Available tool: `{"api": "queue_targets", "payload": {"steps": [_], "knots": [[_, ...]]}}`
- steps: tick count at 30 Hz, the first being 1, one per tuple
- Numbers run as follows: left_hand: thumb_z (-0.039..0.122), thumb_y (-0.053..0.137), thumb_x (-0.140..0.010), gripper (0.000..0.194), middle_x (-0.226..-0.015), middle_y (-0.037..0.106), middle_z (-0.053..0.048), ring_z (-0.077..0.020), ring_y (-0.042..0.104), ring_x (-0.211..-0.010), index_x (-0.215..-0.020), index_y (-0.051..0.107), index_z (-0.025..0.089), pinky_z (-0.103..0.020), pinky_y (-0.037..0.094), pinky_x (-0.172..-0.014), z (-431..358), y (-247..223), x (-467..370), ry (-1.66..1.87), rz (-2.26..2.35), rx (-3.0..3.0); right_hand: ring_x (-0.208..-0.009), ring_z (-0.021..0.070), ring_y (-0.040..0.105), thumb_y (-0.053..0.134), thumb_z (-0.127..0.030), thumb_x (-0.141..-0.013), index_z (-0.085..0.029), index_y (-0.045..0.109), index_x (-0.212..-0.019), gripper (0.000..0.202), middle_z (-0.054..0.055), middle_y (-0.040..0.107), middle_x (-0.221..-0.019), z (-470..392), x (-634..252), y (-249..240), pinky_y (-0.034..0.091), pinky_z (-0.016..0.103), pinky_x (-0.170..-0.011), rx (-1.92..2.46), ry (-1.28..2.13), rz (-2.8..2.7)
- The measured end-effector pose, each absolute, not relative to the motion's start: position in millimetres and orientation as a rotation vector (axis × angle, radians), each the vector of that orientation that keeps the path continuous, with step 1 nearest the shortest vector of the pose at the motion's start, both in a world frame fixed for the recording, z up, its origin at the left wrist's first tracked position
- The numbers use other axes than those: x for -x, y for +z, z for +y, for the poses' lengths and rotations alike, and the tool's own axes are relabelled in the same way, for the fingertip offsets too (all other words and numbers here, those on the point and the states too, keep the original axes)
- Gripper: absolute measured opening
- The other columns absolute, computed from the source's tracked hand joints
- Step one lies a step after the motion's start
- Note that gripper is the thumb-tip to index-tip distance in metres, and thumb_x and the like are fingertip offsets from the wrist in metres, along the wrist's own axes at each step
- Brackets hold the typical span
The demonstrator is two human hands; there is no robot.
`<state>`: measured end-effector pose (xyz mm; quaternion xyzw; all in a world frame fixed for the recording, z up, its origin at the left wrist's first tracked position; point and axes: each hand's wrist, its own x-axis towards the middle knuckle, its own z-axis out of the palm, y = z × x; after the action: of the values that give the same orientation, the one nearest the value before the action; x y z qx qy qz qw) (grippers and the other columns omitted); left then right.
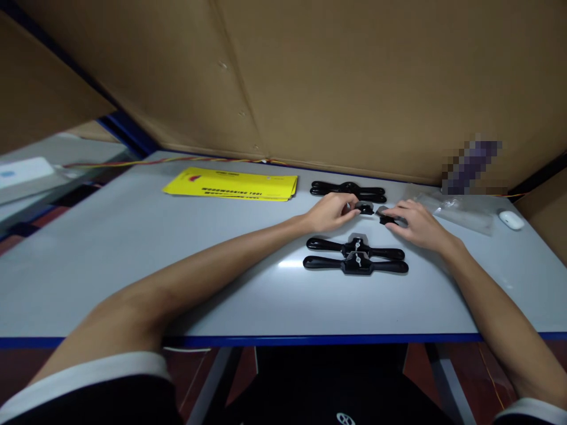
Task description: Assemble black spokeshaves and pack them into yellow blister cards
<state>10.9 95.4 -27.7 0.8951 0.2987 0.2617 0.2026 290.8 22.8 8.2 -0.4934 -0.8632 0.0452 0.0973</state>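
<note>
My left hand [332, 211] is closed, thumb and finger pinching a small black part [366, 209] at its edge. Close by on the right, my right hand [415, 222] grips a small black spokeshave part with a grey metal plate [386, 217]; the fingers hide some of it. Nearer to me lie two black spokeshaves, a rear one [385, 253] and a front one [357, 267], each with a blade and a silver screw at the middle. Behind my left hand, black spokeshave bodies [345, 188] lie close together, partly covered by the hand.
Yellow printed sleeves [234, 184] lie stacked at the back left. A clear plastic bag [463, 213] and a white mouse [511, 220] are at the right. A cardboard wall [354, 88] rises behind the grey table [248, 289]. A cable [190, 158] runs along the back edge.
</note>
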Motion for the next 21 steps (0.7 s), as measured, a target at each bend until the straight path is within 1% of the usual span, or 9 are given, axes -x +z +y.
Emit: {"api": "queue_targets", "payload": {"steps": [2,5,9,11,13,15,19,21], "knots": [[0.038,0.053,-0.098,0.021,-0.082,0.068,-0.003,-0.0166,0.058,-0.07,-0.092,0.061,0.02,-0.031,0.044,-0.069,96.2,-29.3,-10.7,0.716,0.81,-2.519,-0.106,0.0326,0.065,0.05,-0.038,-0.103,-0.022,0.076,-0.131,0.041,0.014,0.071,-0.11,22.1,-289.7,9.7,0.05,0.051,-0.097,1.47,0.132,-2.582],[0.037,0.053,-0.099,0.02,-0.088,0.069,-0.005,-0.0177,0.06,-0.074,-0.095,0.062,0.02,-0.032,0.045,-0.071,97.4,-31.4,-11.1,0.716,0.791,-2.546,-0.107,0.034,0.063,0.053,-0.034,-0.1,-0.024,0.078,-0.119,0.033,0.014,0.07,-0.109,20.6,-290.0,13.1,0.05,0.053,-0.097,1.486,0.122,-2.59],[0.036,0.052,-0.1,0.019,-0.09,0.068,-0.006,-0.0184,0.06,-0.076,-0.095,0.06,0.02,-0.032,0.046,-0.072,97.8,-32.0,-11.3,0.697,0.776,-2.577,-0.105,0.0342,0.062,0.057,-0.029,-0.094,-0.024,0.079,-0.103,0.023,0.013,0.07,-0.107,19.4,-293.6,17.6,0.05,0.053,-0.095,1.523,0.094,-2.585],[0.035,0.051,-0.1,0.018,-0.089,0.067,-0.006,-0.0184,0.059,-0.076,-0.094,0.058,0.02,-0.033,0.045,-0.073,97.5,-31.5,-11.2,0.691,0.775,-2.586,-0.101,0.0332,0.061,0.057,-0.028,-0.094,-0.023,0.078,-0.094,0.021,0.013,0.07,-0.104,19.0,-294.2,18.5,0.049,0.052,-0.093,1.527,0.068,-2.585],[0.035,0.051,-0.099,0.018,-0.089,0.066,-0.006,-0.0185,0.058,-0.075,-0.093,0.058,0.02,-0.033,0.045,-0.073,97.0,-31.0,-10.9,0.683,0.778,-2.589,-0.099,0.0321,0.061,0.055,-0.03,-0.097,-0.023,0.077,-0.089,0.024,0.012,0.071,-0.102,18.5,-292.2,18.0,0.048,0.05,-0.093,1.51,0.04,-2.559],[0.036,0.052,-0.099,0.017,-0.087,0.065,-0.005,-0.0187,0.058,-0.075,-0.094,0.058,0.02,-0.033,0.045,-0.073,96.8,-30.6,-10.8,0.662,0.78,-2.582,-0.099,0.0313,0.061,0.053,-0.032,-0.1,-0.024,0.077,-0.092,0.027,0.012,0.072,-0.103,17.7,-286.9,15.9,0.048,0.049,-0.093,1.491,0.02,-2.508],[0.036,0.054,-0.098,0.017,-0.081,0.063,-0.003,-0.019,0.057,-0.074,-0.097,0.06,0.021,-0.033,0.045,-0.073,96.9,-30.3,-10.8,0.634,0.77,-2.57,-0.105,0.0326,0.061,0.053,-0.035,-0.104,-0.022,0.079,-0.108,0.029,0.013,0.075,-0.112,16.9,-269.7,8.1,0.046,0.048,-0.095,1.493,-0.036,-2.437],[0.037,0.055,-0.099,0.017,-0.081,0.063,-0.002,-0.0187,0.057,-0.074,-0.096,0.06,0.021,-0.032,0.045,-0.072,96.7,-29.8,-10.7,0.643,0.758,-2.568,-0.107,0.0336,0.06,0.055,-0.039,-0.104,-0.022,0.08,-0.11,0.03,0.014,0.075,-0.116,17.5,-260.6,3.8,0.045,0.049,-0.095,1.509,-0.065,-2.43]]}}
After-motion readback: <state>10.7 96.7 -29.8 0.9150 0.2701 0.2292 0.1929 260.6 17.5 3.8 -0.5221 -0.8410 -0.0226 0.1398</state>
